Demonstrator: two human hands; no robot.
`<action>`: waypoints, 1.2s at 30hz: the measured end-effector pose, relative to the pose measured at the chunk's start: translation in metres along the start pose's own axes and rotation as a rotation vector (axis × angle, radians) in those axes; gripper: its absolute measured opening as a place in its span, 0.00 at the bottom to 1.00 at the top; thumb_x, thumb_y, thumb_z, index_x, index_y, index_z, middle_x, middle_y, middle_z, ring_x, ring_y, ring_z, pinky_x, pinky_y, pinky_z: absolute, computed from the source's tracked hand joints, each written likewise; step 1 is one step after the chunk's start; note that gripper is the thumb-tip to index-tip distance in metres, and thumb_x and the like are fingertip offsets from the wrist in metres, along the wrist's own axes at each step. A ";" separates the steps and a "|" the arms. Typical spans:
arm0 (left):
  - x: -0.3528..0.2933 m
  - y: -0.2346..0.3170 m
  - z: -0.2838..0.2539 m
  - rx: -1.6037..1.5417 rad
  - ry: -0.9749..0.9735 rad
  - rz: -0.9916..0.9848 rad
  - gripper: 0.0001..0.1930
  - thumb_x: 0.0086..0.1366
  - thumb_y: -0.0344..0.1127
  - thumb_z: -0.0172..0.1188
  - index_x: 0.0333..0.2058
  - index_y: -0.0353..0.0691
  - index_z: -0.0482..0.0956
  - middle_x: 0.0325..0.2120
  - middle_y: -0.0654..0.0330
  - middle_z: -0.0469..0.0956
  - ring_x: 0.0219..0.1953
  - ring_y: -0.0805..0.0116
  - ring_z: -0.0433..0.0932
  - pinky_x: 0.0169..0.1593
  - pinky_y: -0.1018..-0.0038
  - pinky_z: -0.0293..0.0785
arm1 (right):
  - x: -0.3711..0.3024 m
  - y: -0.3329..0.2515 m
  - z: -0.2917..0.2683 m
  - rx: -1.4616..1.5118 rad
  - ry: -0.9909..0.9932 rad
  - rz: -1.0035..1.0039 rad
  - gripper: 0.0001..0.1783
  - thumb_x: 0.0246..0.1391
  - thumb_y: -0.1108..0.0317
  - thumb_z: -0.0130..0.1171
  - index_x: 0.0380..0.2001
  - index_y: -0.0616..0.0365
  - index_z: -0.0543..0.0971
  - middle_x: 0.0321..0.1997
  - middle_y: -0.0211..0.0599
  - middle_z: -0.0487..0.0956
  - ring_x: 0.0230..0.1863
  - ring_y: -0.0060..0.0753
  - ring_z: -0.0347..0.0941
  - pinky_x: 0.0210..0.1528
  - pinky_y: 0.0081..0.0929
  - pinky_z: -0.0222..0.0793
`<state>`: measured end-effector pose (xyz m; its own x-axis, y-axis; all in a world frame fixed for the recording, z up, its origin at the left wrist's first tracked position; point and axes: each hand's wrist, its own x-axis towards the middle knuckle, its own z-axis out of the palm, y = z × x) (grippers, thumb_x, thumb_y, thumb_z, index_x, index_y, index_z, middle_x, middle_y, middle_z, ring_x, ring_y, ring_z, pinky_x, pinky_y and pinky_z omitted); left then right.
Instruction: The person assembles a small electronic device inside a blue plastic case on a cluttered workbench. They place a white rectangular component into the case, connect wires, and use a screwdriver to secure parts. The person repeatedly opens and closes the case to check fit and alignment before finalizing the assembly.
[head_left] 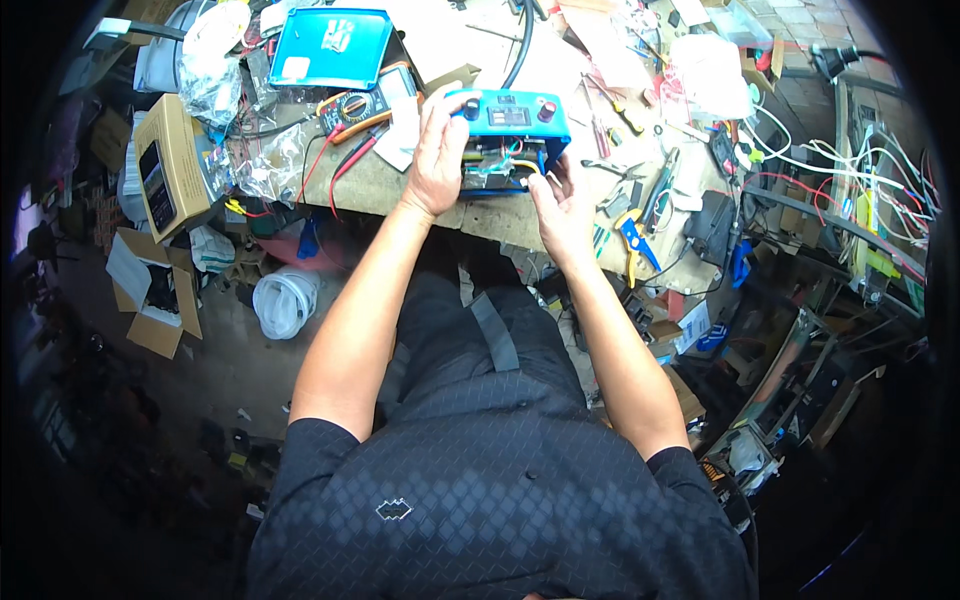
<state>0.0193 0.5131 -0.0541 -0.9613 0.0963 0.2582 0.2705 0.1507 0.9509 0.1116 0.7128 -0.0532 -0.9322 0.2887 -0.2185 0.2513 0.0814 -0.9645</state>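
Observation:
A blue electronic device case (518, 125) stands at the near edge of the workbench. Its front panel carries two dark knobs and a small display, and its open side, turned to me, shows circuit parts and coloured wires (515, 160). My left hand (437, 160) grips the left side, fingers along the top corner. Around the lower right side closes my right hand (563, 215). Its thumb lies by a yellow wire at the opening; whether it pinches that wire I cannot tell. Behind the case a thick black cable (524, 45) runs away.
At the back left lies a blue cover panel (330, 48), near an orange multimeter (354, 105) with red probes (358, 152). Blue-yellow wire strippers (634, 245) and pliers (660, 188) lie to the right. A cardboard box (170, 170) stands left; a white bucket (285, 302) is on the floor.

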 end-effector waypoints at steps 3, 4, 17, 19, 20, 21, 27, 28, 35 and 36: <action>0.006 0.007 -0.006 -0.005 -0.035 -0.015 0.18 0.82 0.38 0.48 0.62 0.33 0.75 0.65 0.46 0.71 0.69 0.52 0.69 0.74 0.63 0.61 | -0.013 -0.020 0.005 -0.121 0.142 0.031 0.28 0.66 0.66 0.69 0.63 0.67 0.74 0.54 0.47 0.81 0.51 0.34 0.81 0.56 0.32 0.80; 0.005 0.004 -0.006 -0.045 -0.044 -0.040 0.19 0.83 0.38 0.48 0.62 0.33 0.75 0.64 0.48 0.72 0.69 0.54 0.69 0.74 0.63 0.61 | -0.015 -0.019 0.006 -0.127 0.141 0.020 0.26 0.65 0.65 0.70 0.61 0.67 0.76 0.52 0.45 0.82 0.48 0.31 0.81 0.53 0.31 0.80; 0.013 0.001 -0.009 -0.185 -0.079 -0.238 0.20 0.84 0.42 0.49 0.65 0.36 0.74 0.59 0.56 0.79 0.64 0.68 0.73 0.70 0.70 0.65 | -0.005 -0.027 0.009 -0.416 0.164 -0.122 0.15 0.59 0.60 0.73 0.45 0.56 0.84 0.35 0.33 0.84 0.29 0.31 0.79 0.37 0.33 0.76; 0.016 0.010 -0.008 -0.212 -0.087 -0.272 0.20 0.84 0.42 0.49 0.65 0.37 0.74 0.59 0.57 0.79 0.64 0.69 0.73 0.70 0.71 0.64 | -0.003 -0.028 0.008 -0.455 0.148 -0.153 0.13 0.58 0.61 0.73 0.43 0.54 0.84 0.35 0.33 0.84 0.29 0.33 0.80 0.37 0.34 0.76; 0.018 0.014 -0.007 -0.225 -0.091 -0.289 0.20 0.84 0.42 0.49 0.65 0.38 0.75 0.60 0.58 0.79 0.64 0.69 0.73 0.70 0.72 0.64 | -0.001 -0.028 0.006 -0.467 0.135 -0.167 0.12 0.58 0.62 0.73 0.41 0.54 0.84 0.34 0.34 0.84 0.29 0.34 0.80 0.37 0.34 0.76; 0.018 0.015 -0.007 -0.265 -0.084 -0.330 0.19 0.84 0.43 0.49 0.65 0.41 0.75 0.60 0.60 0.78 0.63 0.71 0.73 0.70 0.73 0.63 | 0.001 -0.029 0.005 -0.478 0.120 -0.182 0.11 0.58 0.63 0.72 0.40 0.54 0.84 0.34 0.34 0.84 0.29 0.35 0.80 0.36 0.34 0.76; 0.021 0.019 -0.005 -0.262 -0.071 -0.358 0.20 0.84 0.44 0.49 0.65 0.41 0.75 0.59 0.61 0.78 0.62 0.71 0.73 0.69 0.72 0.63 | 0.005 -0.032 -0.004 -0.263 -0.287 -0.085 0.08 0.63 0.66 0.66 0.37 0.60 0.82 0.31 0.31 0.83 0.28 0.24 0.79 0.37 0.26 0.77; 0.021 0.018 -0.006 -0.256 -0.083 -0.347 0.20 0.84 0.44 0.49 0.65 0.41 0.75 0.59 0.61 0.78 0.62 0.71 0.73 0.69 0.72 0.64 | 0.005 -0.034 -0.005 -0.101 -0.320 0.058 0.08 0.63 0.66 0.65 0.37 0.60 0.82 0.31 0.31 0.83 0.29 0.23 0.79 0.38 0.25 0.77; 0.021 0.019 -0.008 -0.263 -0.093 -0.388 0.21 0.83 0.45 0.49 0.66 0.42 0.75 0.59 0.60 0.78 0.63 0.69 0.72 0.70 0.70 0.63 | 0.007 -0.020 -0.011 0.040 -0.250 0.205 0.08 0.62 0.67 0.66 0.37 0.61 0.82 0.32 0.32 0.84 0.31 0.23 0.81 0.35 0.27 0.77; 0.022 0.019 -0.007 -0.271 -0.094 -0.399 0.21 0.84 0.45 0.49 0.66 0.42 0.75 0.59 0.59 0.77 0.64 0.69 0.72 0.70 0.70 0.63 | 0.007 -0.018 -0.007 -0.054 -0.212 0.107 0.09 0.61 0.66 0.67 0.39 0.60 0.83 0.31 0.32 0.84 0.31 0.25 0.81 0.35 0.29 0.77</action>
<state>0.0032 0.5113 -0.0292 -0.9749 0.1730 -0.1400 -0.1533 -0.0661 0.9860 0.1025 0.7202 -0.0358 -0.9320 0.0920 -0.3505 0.3595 0.1142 -0.9261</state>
